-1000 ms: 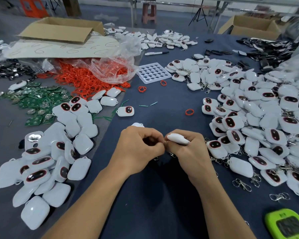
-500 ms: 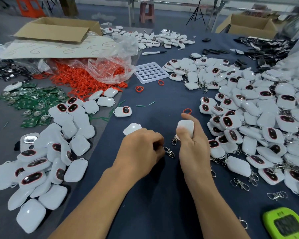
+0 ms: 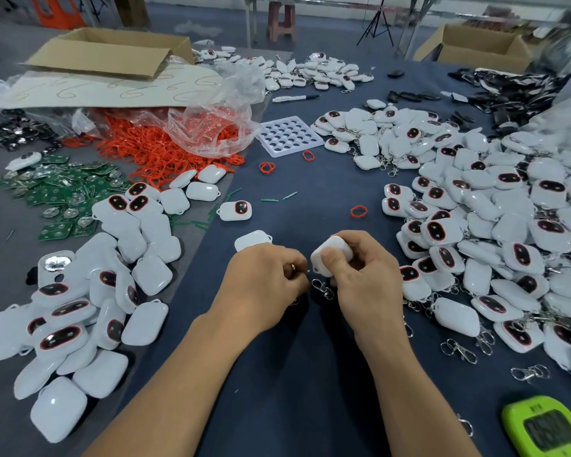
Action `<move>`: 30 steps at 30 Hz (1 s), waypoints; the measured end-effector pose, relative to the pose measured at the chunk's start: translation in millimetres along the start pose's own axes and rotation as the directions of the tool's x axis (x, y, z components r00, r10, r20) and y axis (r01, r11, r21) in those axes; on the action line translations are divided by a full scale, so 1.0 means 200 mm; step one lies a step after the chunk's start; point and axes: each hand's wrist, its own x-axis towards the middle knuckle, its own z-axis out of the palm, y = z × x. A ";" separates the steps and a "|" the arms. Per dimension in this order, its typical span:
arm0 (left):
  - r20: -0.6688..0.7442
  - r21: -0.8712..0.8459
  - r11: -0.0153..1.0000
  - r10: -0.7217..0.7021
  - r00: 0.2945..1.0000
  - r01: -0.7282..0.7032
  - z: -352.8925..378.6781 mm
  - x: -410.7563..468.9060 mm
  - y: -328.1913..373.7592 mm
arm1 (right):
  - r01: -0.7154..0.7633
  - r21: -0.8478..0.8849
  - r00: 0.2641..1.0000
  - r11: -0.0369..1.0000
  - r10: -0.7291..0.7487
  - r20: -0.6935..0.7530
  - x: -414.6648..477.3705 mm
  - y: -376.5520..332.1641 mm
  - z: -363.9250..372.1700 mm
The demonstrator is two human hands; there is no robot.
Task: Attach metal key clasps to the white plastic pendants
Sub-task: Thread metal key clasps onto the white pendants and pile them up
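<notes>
Pendant (image 3: 332, 253) now lower, nearer left hand (image 3: 261, 282); right hand (image 3: 366, 285) grip round it, left grip pinching clasp (image 3: 322, 288); bare cloth (image 3: 297, 374) below.

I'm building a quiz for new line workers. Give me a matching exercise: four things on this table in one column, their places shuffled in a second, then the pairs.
Things
1. held white pendant
2. metal clasp
3. white hole tray
4. lime-green device

Places
a. near right corner of the view
b. gripped by the right hand
c. dangling just right of the left hand
d. right of the clear plastic bag

Pairs: 1-b, 2-c, 3-d, 4-a
</notes>
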 end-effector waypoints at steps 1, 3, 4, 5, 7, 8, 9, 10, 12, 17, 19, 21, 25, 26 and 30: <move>0.004 0.002 1.000 0.009 1.000 -0.009 0.00 0.00 0.00 | -0.004 -0.015 1.000 1.000 0.004 0.003 0.00 0.00 0.00; 0.011 0.009 1.000 0.029 1.000 -0.029 0.00 0.00 0.00 | -0.019 -0.034 1.000 0.999 0.019 0.018 0.01 0.01 0.00; 0.016 0.009 0.999 0.037 0.999 -0.037 0.00 0.01 0.00 | -0.018 -0.055 0.999 0.998 0.020 0.025 0.01 0.01 0.00; 0.024 0.004 0.999 0.042 0.999 -0.043 0.00 0.01 -0.01 | -0.009 -0.085 0.999 0.996 0.013 0.036 0.01 0.01 0.00; 0.045 -0.019 0.999 0.046 0.998 -0.045 -0.01 0.01 -0.02 | 0.020 -0.136 0.998 0.990 -0.011 0.069 0.00 0.01 0.00; 0.055 -0.029 0.999 0.045 0.997 -0.044 -0.01 0.01 -0.02 | 0.036 -0.151 0.996 0.988 -0.023 0.087 0.00 0.00 0.01; 0.062 -0.036 0.998 0.044 0.997 -0.042 -0.01 0.01 -0.03 | 0.052 -0.161 0.994 0.986 -0.036 0.105 0.00 0.00 0.01; 0.067 -0.039 0.998 0.041 0.997 -0.039 -0.01 0.00 -0.03 | 0.067 -0.167 0.992 0.984 -0.047 0.119 0.00 -0.01 0.01; 0.082 -0.047 0.999 0.026 0.996 -0.022 -0.01 0.00 -0.03 | 0.091 -0.178 0.989 0.980 -0.067 0.134 0.00 -0.01 0.00; 0.134 -0.090 0.996 -0.016 0.991 0.029 -0.02 0.01 -0.02 | 0.077 -0.180 0.988 0.981 -0.052 0.142 0.02 -0.01 -0.01; 0.147 -0.116 0.992 -0.024 0.989 0.042 -0.03 0.01 -0.02 | 0.062 -0.169 0.989 0.984 -0.038 0.141 0.02 0.00 -0.01; 0.159 -0.134 0.990 -0.019 0.987 0.041 -0.03 0.02 -0.01 | 0.063 -0.167 0.989 0.984 -0.040 0.140 0.02 0.00 -0.01; 0.198 -0.152 0.988 -0.005 0.980 0.036 -0.03 0.01 -0.02 | 0.089 -0.190 0.990 0.978 -0.066 0.126 0.00 -0.01 0.00; 0.196 -0.145 0.989 -0.006 0.980 0.035 -0.03 0.01 -0.02 | 0.091 -0.198 0.990 0.976 -0.068 0.123 0.00 -0.01 0.00; 0.151 -0.103 0.995 0.015 0.988 0.001 -0.03 -0.01 -0.02 | 0.059 -0.184 0.995 0.981 -0.043 0.087 0.01 -0.01 0.00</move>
